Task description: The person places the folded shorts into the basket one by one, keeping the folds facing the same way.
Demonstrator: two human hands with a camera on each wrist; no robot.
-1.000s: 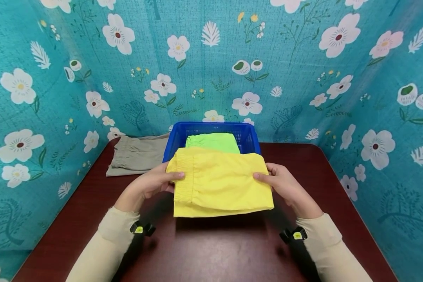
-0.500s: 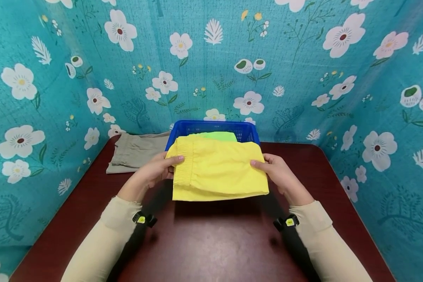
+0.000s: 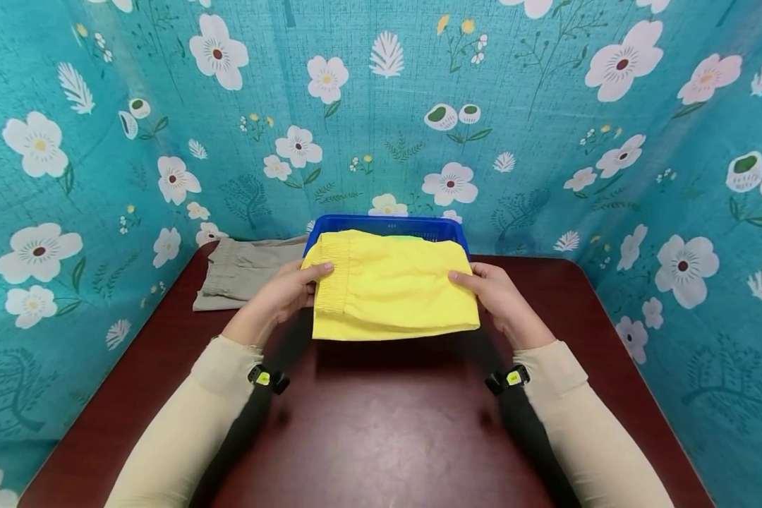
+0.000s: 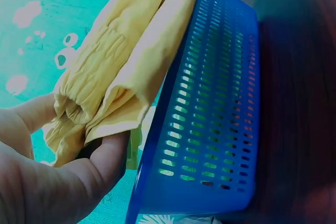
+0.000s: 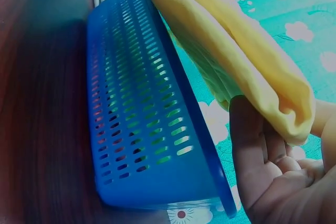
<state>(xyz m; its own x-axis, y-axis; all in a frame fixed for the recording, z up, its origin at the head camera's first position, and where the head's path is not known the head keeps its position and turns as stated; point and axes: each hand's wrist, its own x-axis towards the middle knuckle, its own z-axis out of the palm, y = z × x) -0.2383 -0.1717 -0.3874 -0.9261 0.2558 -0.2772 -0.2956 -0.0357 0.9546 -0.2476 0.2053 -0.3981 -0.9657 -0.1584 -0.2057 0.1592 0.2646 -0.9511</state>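
Observation:
Folded yellow shorts (image 3: 400, 289) with a gathered elastic waistband hang level between both hands, overlapping the front of a blue plastic basket (image 3: 390, 224) in the head view. My left hand (image 3: 292, 288) pinches the waistband end, thumb on top and fingers beneath. At the opposite end, my right hand (image 3: 498, 296) pinches the folded edge the same way. Both wrist views show the yellow shorts right at the rim of the basket (image 4: 210, 103), above its slotted wall. A sliver of bright green cloth (image 3: 406, 238) shows behind the shorts; the rest of it is hidden.
Left of the basket, folded grey-beige trousers (image 3: 241, 271) lie on the dark red-brown table (image 3: 381, 423). A teal flowered cloth (image 3: 381, 127) hangs close behind the table and along both sides.
Both hands have carried the yellow shorts forward, away from the body and over the basket. The green cloth, mostly visible before, is now nearly covered from view.

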